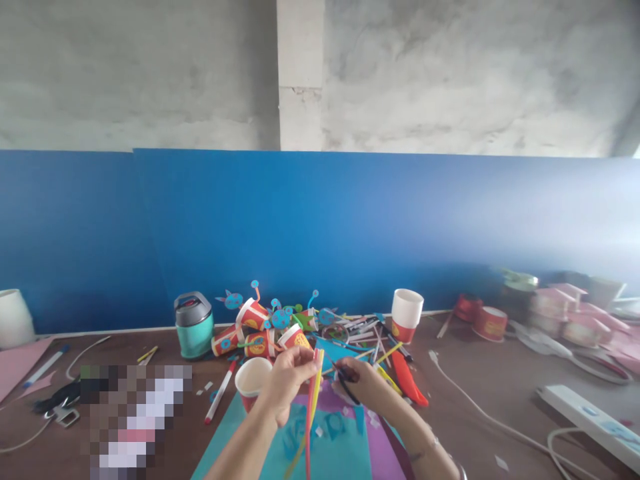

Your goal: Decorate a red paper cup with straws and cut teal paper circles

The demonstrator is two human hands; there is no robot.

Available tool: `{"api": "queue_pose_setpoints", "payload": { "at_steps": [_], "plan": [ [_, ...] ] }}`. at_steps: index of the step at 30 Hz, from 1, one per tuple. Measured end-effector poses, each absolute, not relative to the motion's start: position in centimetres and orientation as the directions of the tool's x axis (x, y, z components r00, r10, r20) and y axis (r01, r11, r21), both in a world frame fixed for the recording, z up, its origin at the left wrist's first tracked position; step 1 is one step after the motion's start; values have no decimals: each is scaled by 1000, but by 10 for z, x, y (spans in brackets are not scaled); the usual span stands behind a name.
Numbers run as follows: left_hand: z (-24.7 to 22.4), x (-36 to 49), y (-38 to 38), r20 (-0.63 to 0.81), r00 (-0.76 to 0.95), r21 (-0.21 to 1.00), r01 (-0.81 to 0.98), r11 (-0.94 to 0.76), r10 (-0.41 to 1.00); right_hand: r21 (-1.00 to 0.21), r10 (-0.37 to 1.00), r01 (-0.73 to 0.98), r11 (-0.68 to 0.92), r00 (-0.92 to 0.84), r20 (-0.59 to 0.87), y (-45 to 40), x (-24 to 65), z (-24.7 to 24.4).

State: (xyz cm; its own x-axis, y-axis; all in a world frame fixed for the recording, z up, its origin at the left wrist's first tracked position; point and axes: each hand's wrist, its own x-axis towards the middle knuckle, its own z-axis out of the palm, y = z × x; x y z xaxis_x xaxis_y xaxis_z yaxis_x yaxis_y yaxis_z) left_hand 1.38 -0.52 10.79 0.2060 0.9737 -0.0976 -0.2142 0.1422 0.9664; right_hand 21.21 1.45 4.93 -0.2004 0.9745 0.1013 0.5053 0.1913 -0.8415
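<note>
My left hand [293, 377] pinches the upper ends of long, thin red and yellow strips [311, 413], which hang down over the paper. My right hand [363, 380] is closed around the dark handles of scissors [345, 380]; the blades point toward the strips and are hard to make out. Below both hands lie a light-blue paper sheet [340, 457] and a purple sheet [387, 453], with blue cut-outs and small white scraps on top. Beside my left wrist stands a paper cup [253, 380], its mouth upward.
Several decorated red cups [257, 345] lie behind my hands, next to a pile of pens and strips [360, 330]. A teal jar [195, 333] stands left; stacked white cups [407, 313] stand right. A red knife-like tool [407, 380], a cable [470, 400] and a power strip [595, 423] lie rightward.
</note>
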Motion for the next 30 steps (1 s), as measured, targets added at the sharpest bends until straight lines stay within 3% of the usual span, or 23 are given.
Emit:
{"api": "queue_pose_setpoints", "payload": {
  "at_steps": [4, 5, 8, 12, 15, 17, 19, 22, 25, 30],
  "plan": [
    [94, 24, -2, -119, 189, 966, -204, 158, 975, -875, 980, 442, 197, -98, 171, 12, 202, 58],
    [91, 25, -1, -121, 178, 968, -195, 156, 976, -935, 988, 320, 153, -80, 134, 10, 199, 63],
    [86, 28, 0, -135, 197, 967, -188, 172, 971, -978, 991, 178, 112, -89, 97, 1, 189, 75],
    [92, 25, -6, -126, 413, 935, -253, 247, 902, -973, 966, -225, -53, -260, 8, -11, 180, 77],
    [98, 20, -12, -72, 562, 872, -366, 326, 824, -940, 941, -331, -85, -336, 33, -13, 179, 69],
    [102, 18, -13, -62, 587, 842, -403, 358, 807, -984, 949, -172, -46, -314, 11, -9, 179, 63],
    [105, 18, -12, -82, 536, 839, -418, 349, 840, -979, 973, 200, 24, -228, -22, -5, 180, 59],
    [110, 17, -8, -112, 381, 868, -412, 277, 918, -784, 998, 618, 54, -63, 20, 1, 182, 56],
    [114, 14, -5, -98, 256, 908, -374, 191, 962, -669, 999, 742, 46, -26, 39, -1, 183, 52],
    [114, 12, -1, -55, 148, 933, -343, 103, 988, -531, 985, 843, 84, -150, -83, -13, 185, 48]
  ]
}}
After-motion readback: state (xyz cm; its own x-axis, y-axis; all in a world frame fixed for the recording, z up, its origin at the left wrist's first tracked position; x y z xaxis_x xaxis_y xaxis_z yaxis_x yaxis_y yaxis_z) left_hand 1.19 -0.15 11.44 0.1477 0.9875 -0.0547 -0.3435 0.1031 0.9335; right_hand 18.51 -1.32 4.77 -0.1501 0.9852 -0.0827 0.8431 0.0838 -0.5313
